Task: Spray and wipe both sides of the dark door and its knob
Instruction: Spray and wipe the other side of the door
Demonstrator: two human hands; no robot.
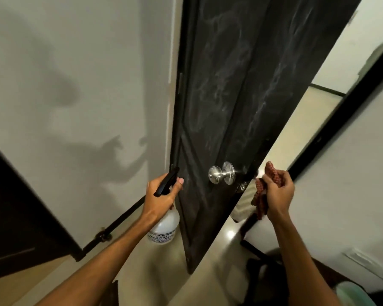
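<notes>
The dark door (226,89) stands ajar in front of me, its face streaked with pale smears. A round silver knob (215,175) juts out at hand height. My left hand (161,196) grips a clear spray bottle (165,226) by its black trigger head, the nozzle close to the door's hinge side, left of the knob. My right hand (276,193) holds a bunched red patterned cloth (262,195) just beyond the door's free edge, right of the knob and apart from it.
A white wall (80,85) with a black skirting strip lies to the left, beside another dark door (16,217) at the far left. Through the gap right of the door is pale glossy floor (296,133) and a black-trimmed white wall (349,164).
</notes>
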